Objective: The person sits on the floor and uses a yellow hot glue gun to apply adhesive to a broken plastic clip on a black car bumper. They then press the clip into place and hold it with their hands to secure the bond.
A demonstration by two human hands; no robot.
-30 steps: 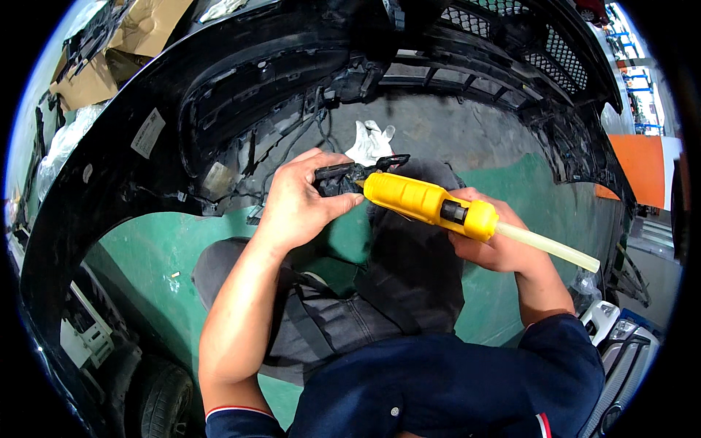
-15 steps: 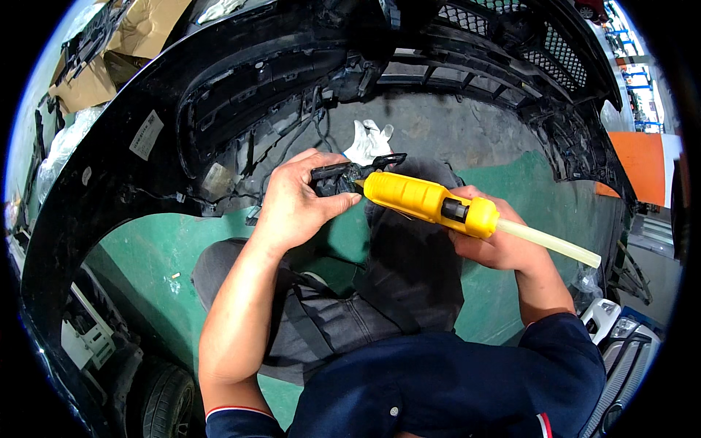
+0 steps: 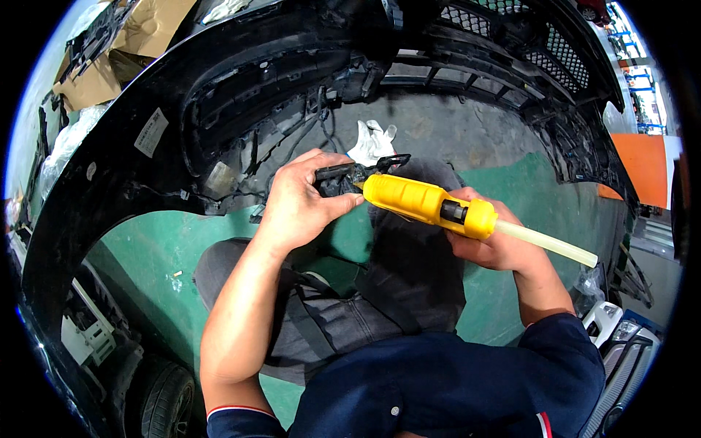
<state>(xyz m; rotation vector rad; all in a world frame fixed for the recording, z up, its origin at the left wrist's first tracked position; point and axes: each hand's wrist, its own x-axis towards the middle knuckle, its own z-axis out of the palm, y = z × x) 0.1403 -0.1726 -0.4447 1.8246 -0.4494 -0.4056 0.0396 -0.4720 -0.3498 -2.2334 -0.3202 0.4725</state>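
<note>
My right hand (image 3: pixel 491 232) is wrapped round a yellow hot glue gun (image 3: pixel 409 196), its handle hidden beneath the body. From the gun's rear sticks out a long, pale translucent glue stick (image 3: pixel 551 244). The nozzle points left and meets, or nearly meets, a small black plastic part (image 3: pixel 337 172). That part is pinched between the thumb and fingers of my left hand (image 3: pixel 307 198); its exact kind I cannot make out. Just beyond it lies a white glove (image 3: pixel 372 142). Around both hands curves a large black car bumper (image 3: pixel 241 80), its inner side facing me.
Loose black cables (image 3: pixel 321 113) run along the bumper's inside. Cardboard (image 3: pixel 150 29) lies at the far left, and a tyre (image 3: pixel 168 398) at the near left. An orange panel (image 3: pixel 639 169) stands at the right, with a silver grille part (image 3: pixel 621 372) nearer me. The floor (image 3: pixel 161 255) is green.
The whole view has shifted very slightly. Both hands keep their grip, and the nozzle stays at the black part, which looks slightly tilted compared with before.
</note>
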